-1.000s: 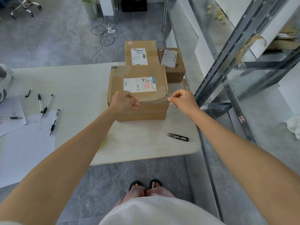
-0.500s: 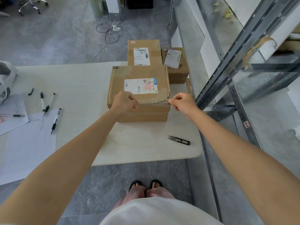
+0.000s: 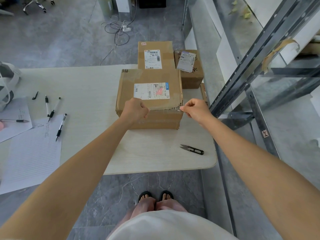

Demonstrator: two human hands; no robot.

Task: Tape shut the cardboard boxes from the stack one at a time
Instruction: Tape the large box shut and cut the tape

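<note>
The cardboard box (image 3: pixel 128 80) sits closed on the tabletop (image 3: pixel 86 80), contents hidden. A white label (image 3: pixel 151 90) is on its top. Left hand (image 3: pixel 135 110): fingers curled at the front top edge; what they grasp cannot be determined. Clear tape (image 3: pixel 164 107) runs along that edge. Right hand (image 3: pixel 195 109): fingers pinch the tape end at the front right corner.

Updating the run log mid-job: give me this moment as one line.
step: taping front box | left hand: grips clear tape at near top edge | right hand: pinches tape end at right corner | snips: on table
</note>
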